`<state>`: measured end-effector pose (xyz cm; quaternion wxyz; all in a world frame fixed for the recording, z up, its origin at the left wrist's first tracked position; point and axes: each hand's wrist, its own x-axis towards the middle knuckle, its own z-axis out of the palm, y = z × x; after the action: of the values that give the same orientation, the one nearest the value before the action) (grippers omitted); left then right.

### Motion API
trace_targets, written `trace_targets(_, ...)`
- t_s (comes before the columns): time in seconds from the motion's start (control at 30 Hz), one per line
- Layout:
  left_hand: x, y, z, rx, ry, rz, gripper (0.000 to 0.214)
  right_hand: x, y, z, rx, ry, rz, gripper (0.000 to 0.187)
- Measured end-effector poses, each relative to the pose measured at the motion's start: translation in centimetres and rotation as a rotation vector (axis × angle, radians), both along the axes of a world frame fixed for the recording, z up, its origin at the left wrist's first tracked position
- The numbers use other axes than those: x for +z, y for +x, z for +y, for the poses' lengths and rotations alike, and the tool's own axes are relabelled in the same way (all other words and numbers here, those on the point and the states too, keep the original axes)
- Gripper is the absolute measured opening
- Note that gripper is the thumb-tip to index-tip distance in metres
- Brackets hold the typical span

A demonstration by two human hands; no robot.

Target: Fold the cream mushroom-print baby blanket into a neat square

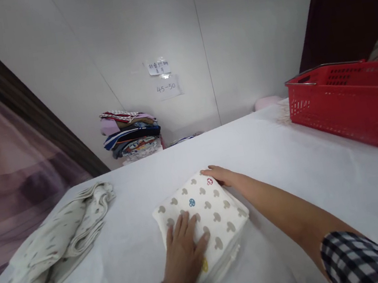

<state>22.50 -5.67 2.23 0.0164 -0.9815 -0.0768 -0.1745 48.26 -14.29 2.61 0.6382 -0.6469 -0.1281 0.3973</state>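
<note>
So, mushroom-print cloth (210, 217): folded, on the white table (137, 245), under both hands.
Left hand (184, 257): palm down, fingers spread, likely steadying layers.
Right hand (221, 176): fingers over far corner; can't tell if pinching.
Red shopping basket (341, 105): well apart, seemingly for elbow room.

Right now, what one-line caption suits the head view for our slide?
Left hand spread on a folded mushroom-print cloth, right hand at its far corner, red basket to the right.

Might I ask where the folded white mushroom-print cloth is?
In the head view, the cloth lies below centre on the white table, beneath the left hand, the right hand at its far corner.
</note>
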Motion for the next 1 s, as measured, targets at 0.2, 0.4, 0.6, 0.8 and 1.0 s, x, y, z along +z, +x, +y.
trace_targets(0.2, 1.4, 3.8, 4.5, 0.309, -0.126, 0.104, 0.059, -0.7, -1.1, -1.0, 0.037, -0.150, -0.188, 0.089)
trace_targets(0.4, -0.6, 4.8, 5.4, 0.421, -0.186, 0.176, 0.066, 0.7, -1.0, -1.4, 0.026, -0.331, -0.482, 0.076)
trace_targets(0.6, 0.0, 4.8, 4.6, 0.445, -0.153, 0.177, 0.065, 4.3, -5.2, 0.6, 0.202, -0.337, -1.192, 0.070)
trace_targets(0.8, -0.3, 4.8, 4.2, 0.428, -0.179, 0.156, 0.063, 1.0, -5.8, 1.4, 0.465, -0.555, -1.226, 0.077)
trace_targets(1.0, -0.8, 4.8, 4.3, 0.417, -0.293, 0.077, 0.060, 0.2, -4.4, 1.8, 0.416, -0.417, -1.045, 0.077)
